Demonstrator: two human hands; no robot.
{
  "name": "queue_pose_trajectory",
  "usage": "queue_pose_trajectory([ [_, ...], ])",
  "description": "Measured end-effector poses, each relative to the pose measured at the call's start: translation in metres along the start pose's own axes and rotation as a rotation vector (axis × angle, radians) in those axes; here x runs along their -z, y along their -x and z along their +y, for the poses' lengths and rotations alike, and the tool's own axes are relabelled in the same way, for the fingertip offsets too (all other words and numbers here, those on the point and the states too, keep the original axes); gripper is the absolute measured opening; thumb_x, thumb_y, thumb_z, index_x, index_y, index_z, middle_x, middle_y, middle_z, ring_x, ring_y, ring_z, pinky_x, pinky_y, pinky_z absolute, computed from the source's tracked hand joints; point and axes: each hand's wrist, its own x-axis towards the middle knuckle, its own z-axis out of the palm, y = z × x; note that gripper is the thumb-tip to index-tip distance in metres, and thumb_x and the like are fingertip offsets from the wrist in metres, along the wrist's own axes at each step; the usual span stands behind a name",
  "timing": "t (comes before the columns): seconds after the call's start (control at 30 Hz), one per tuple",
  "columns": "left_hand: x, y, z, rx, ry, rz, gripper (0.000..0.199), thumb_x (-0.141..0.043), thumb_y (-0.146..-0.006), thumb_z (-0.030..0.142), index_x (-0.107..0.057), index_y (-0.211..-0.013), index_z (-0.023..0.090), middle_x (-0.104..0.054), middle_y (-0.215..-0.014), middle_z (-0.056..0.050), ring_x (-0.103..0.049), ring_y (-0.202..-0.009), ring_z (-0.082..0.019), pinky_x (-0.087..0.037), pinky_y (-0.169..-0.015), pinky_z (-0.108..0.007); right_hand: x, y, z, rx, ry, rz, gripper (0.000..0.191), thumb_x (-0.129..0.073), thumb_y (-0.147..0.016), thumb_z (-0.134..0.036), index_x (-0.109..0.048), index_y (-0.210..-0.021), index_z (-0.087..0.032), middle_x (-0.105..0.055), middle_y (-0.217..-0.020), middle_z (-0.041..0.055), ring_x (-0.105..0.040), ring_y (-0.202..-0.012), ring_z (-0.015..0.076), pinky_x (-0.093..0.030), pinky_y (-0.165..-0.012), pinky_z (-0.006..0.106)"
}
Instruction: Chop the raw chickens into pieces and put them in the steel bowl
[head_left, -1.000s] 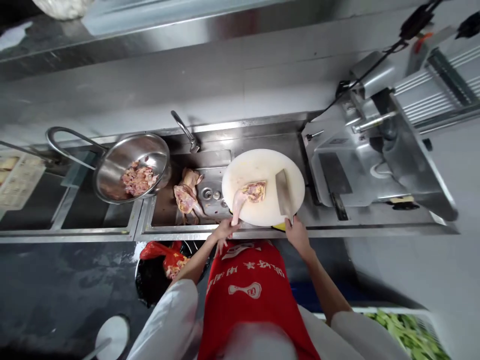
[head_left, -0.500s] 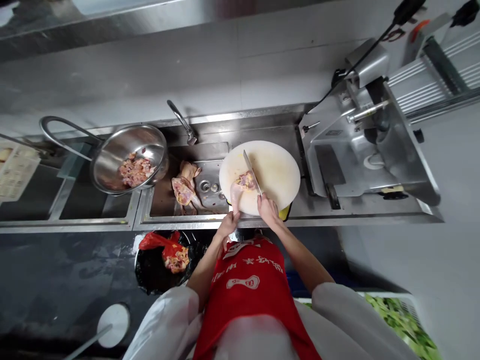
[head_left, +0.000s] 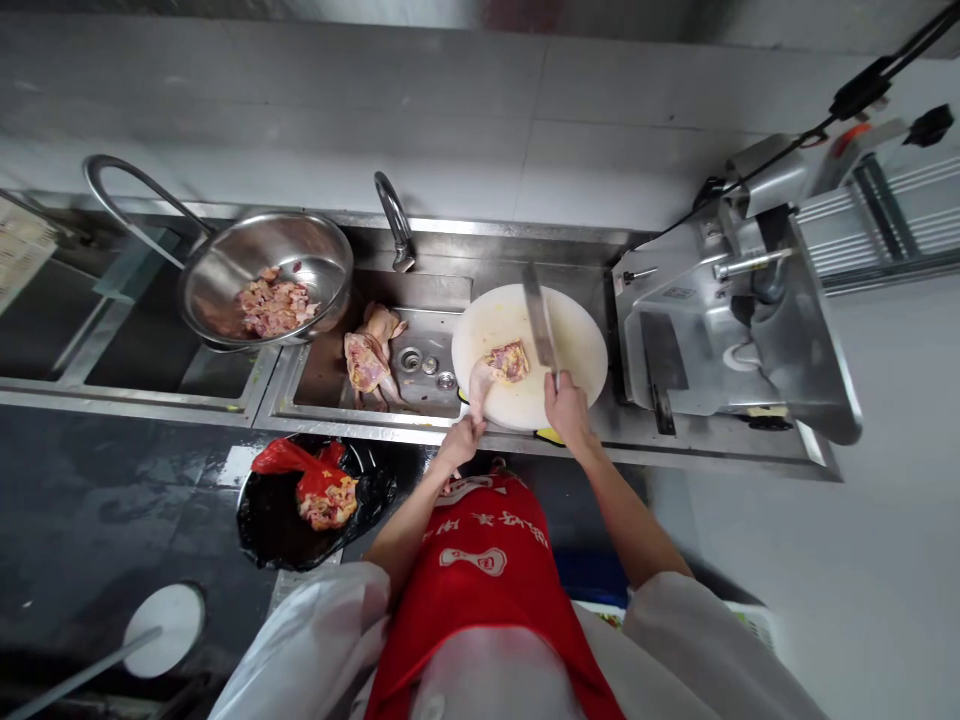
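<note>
A raw chicken leg (head_left: 501, 365) lies on the left part of a round white cutting board (head_left: 581, 350), its cut end on the board and its thin end over the front edge. My left hand (head_left: 461, 442) is closed round that thin end. In my right hand (head_left: 568, 408) is a cleaver (head_left: 538, 318), gripped by its handle and held over the board to the right of the meat; its blade is slightly blurred. Left of the board, raw chicken pieces (head_left: 372, 355) lie in the sink (head_left: 431, 405).
A steel bowl (head_left: 319, 250) of chopped meat (head_left: 276, 305) stands left of the tap (head_left: 395, 225). A slicing machine (head_left: 712, 310) is on the right. On the floor, a black-lined bin (head_left: 270, 525) holds a red bag (head_left: 289, 457) and scraps.
The cleaver has come away from the meat and moved right with my right hand. My left hand still holds the chicken leg. The whole view has shifted a little.
</note>
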Motion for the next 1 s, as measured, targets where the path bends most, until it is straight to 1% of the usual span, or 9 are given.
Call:
queue_pose_trajectory([
  [0.1, -0.004, 0.001, 0.000, 0.008, -0.007, -0.003, 0.042, -0.038, -0.101, 0.049, -0.059, -0.110, 0.014, -0.071, -0.104, -0.020, -0.069, -0.100, -0.028, -0.047, -0.079, -0.032, 0.034, -0.005, -0.008, -0.018, -0.109, 0.363, 0.047, -0.029, -0.104, -0.047, -0.054, -0.116, -0.010, -0.069, -0.091, 0.0168, -0.068, -0.087, 0.0276, -0.045, -0.075, 0.033],
  [0.17, -0.006, 0.001, 0.001, 0.007, -0.003, -0.007, 0.042, -0.038, -0.101, 0.049, -0.059, -0.110, 0.014, -0.071, -0.105, -0.020, -0.069, -0.101, -0.028, -0.047, -0.080, -0.032, 0.031, -0.010, -0.016, -0.078, -0.143, 0.445, 0.050, -0.028, -0.104, -0.048, -0.052, -0.121, -0.007, -0.068, -0.099, 0.0200, -0.068, -0.093, 0.0284, -0.046, -0.079, 0.035],
  [0.23, -0.006, 0.001, 0.001, 0.013, 0.005, -0.019, 0.041, -0.038, -0.101, 0.048, -0.058, -0.109, 0.014, -0.071, -0.103, -0.020, -0.069, -0.100, -0.027, -0.048, -0.080, -0.032, 0.007, -0.012, -0.023, -0.134, -0.118, 0.244, 0.049, -0.027, -0.105, -0.043, -0.054, -0.120, -0.005, -0.068, -0.098, 0.0216, -0.068, -0.094, 0.0282, -0.047, -0.080, 0.034],
  [0.3, -0.004, 0.001, 0.002, 0.012, 0.013, -0.013, 0.040, -0.038, -0.101, 0.047, -0.058, -0.109, 0.013, -0.071, -0.101, -0.020, -0.069, -0.099, -0.027, -0.048, -0.080, -0.032, -0.028, -0.013, -0.027, -0.153, -0.062, -0.097, 0.044, -0.028, -0.105, -0.037, -0.058, -0.116, -0.006, -0.069, -0.097, 0.0218, -0.069, -0.094, 0.0273, -0.047, -0.081, 0.033],
  [0.37, -0.002, 0.001, 0.002, 0.005, 0.020, -0.007, 0.040, -0.039, -0.101, 0.046, -0.059, -0.109, 0.013, -0.071, -0.101, -0.020, -0.069, -0.100, -0.028, -0.048, -0.081, -0.032, -0.057, -0.015, -0.026, -0.131, -0.017, -0.285, 0.041, -0.031, -0.105, -0.035, -0.059, -0.117, -0.008, -0.070, -0.102, 0.0213, -0.068, -0.099, 0.0259, -0.047, -0.084, 0.032],
  [0.47, -0.001, 0.000, 0.000, -0.010, 0.066, 0.006, 0.039, -0.041, -0.101, 0.044, -0.060, -0.107, 0.011, -0.071, -0.101, -0.021, -0.069, -0.100, -0.028, -0.047, -0.083, -0.033, -0.074, -0.022, -0.013, -0.083, 0.008, -0.283, 0.037, -0.034, -0.104, -0.035, -0.057, -0.121, -0.011, -0.070, -0.104, 0.0186, -0.068, -0.101, 0.0235, -0.047, -0.086, 0.030],
  [0.67, -0.006, -0.003, -0.016, 0.023, 0.248, 0.030, 0.038, -0.046, -0.098, 0.045, -0.063, -0.104, 0.013, -0.073, -0.099, -0.015, -0.068, -0.095, -0.025, -0.048, -0.085, -0.032, -0.051, -0.045, 0.025, -0.192, -0.278, -0.345, 0.043, -0.026, -0.105, -0.043, -0.055, -0.114, -0.012, -0.067, -0.074, 0.0056, -0.062, -0.057, 0.0152, -0.048, -0.058, 0.024],
  [0.8, -0.011, -0.004, -0.017, -0.006, 0.204, 0.019, 0.042, -0.043, -0.099, 0.048, -0.063, -0.107, 0.012, -0.072, -0.101, -0.018, -0.069, -0.096, -0.027, -0.049, -0.084, -0.033, -0.040, -0.036, 0.018, -0.136, -0.093, -0.104, 0.044, -0.026, -0.105, -0.041, -0.056, -0.114, -0.011, -0.069, -0.088, 0.0147, -0.068, -0.077, 0.0220, -0.048, -0.071, 0.030],
  [1.0, -0.013, -0.004, -0.012, -0.007, 0.156, -0.003, 0.044, -0.039, -0.100, 0.047, -0.062, -0.109, 0.011, -0.071, -0.100, -0.018, -0.069, -0.095, -0.027, -0.049, -0.083, -0.033, -0.055, -0.006, -0.010, -0.080, 0.056, -0.285, 0.041, -0.027, -0.105, -0.037, -0.055, -0.121, -0.011, -0.070, -0.103, 0.0184, -0.068, -0.097, 0.0260, -0.045, -0.084, 0.032],
])
